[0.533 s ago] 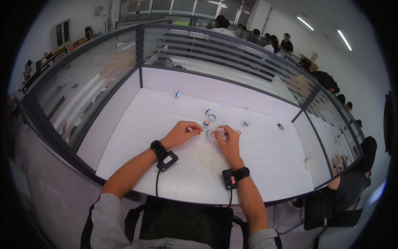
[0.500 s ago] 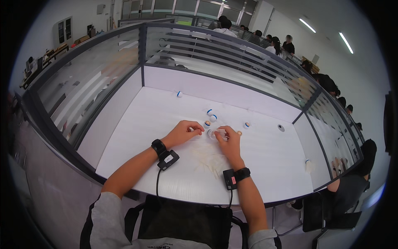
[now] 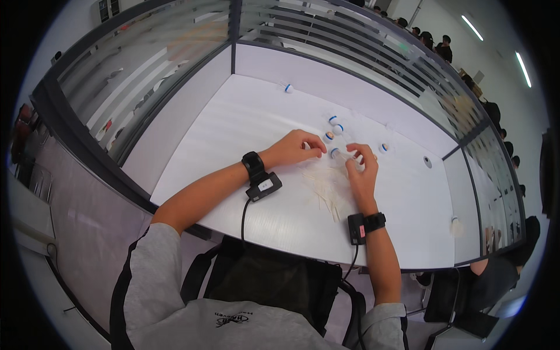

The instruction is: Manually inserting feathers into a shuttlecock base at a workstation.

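My right hand curls around a small clear plastic container, its ringed end turned toward my left hand. The index finger is raised and the thumb lies along the container. Facing it, my left hand has curled fingers, with thumb and index close together; whatever lies between them is too small to make out. A loose pile of thin pale sticks is spread on the white table below both hands. Just beyond the hands lie a tan-topped, blue-rimmed lid and white-and-blue lids.
Another white-and-blue lid sits near the back panel, and one lies right of my hands. A capped clear container of pale sticks is at the right edge. Grey-framed partitions enclose the table. Cables hang from both wrist devices.
The whole view has shifted, so table and hands appear higher and farther right. My right fingers have spread somewhat around the clear container. Both hands remain near each other above the sticks.
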`<state>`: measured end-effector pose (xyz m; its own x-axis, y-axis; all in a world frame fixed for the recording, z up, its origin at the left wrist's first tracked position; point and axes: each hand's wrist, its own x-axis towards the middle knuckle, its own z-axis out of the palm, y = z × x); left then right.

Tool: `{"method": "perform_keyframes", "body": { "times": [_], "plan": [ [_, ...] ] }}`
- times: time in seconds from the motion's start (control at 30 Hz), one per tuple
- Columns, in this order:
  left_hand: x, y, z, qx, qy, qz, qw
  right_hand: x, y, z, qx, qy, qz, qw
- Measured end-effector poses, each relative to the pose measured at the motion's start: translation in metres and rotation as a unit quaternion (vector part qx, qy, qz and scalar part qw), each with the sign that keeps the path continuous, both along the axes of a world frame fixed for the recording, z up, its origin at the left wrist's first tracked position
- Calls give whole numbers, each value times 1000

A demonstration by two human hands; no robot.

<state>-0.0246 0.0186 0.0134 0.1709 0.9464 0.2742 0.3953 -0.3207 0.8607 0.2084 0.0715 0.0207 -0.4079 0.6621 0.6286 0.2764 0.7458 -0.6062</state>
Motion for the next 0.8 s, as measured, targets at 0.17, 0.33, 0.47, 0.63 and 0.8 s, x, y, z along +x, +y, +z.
{"method": "perform_keyframes", "body": {
  "times": [0.17, 0.33, 0.47, 0.63, 0.8],
  "plan": [
    [30, -28, 27, 93, -31, -121, 988, 8, -4, -8, 18, 27, 7, 999],
    [113, -124, 43, -50, -168, -449, 876, 5, -9, -2, 2, 1, 34, 999],
    [147, -205, 32, -150, -148, -606, 767, 9, -7, -1, -7, -5, 65, 998],
    [152, -220, -2, -222, -156, -633, 725, 2, -8, -1, -18, -12, 99, 995],
    [161, -223, -18, -246, -158, -632, 718, 9, -7, 4, -4, -37, 96, 995]
  ]
}}
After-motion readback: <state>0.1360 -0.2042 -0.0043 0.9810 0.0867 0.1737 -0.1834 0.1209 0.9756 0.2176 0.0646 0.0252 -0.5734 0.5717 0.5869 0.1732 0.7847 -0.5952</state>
